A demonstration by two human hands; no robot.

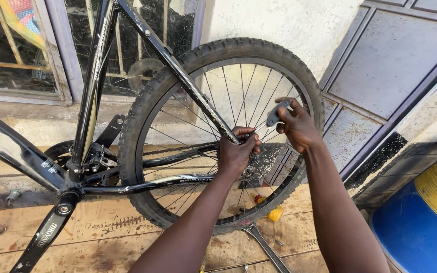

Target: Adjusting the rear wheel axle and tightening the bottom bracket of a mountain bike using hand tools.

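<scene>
Spokes crowd the rear wheel (218,60) hub, where the left hand (236,151) is clamped; a grey wrench (274,114) is gripped by the right hand (297,126), blue drum (416,227) nearby.

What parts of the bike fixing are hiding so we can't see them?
All from the head view:
- The wheel hub: covered by the left hand.
- The working end of the grey tool: hidden between the right hand and the left hand.
- The crank arm: its lower end is cut off by the bottom edge.
- The blue drum: cut off by the right edge.
- The yellow item behind the spokes: too small to identify.
</scene>
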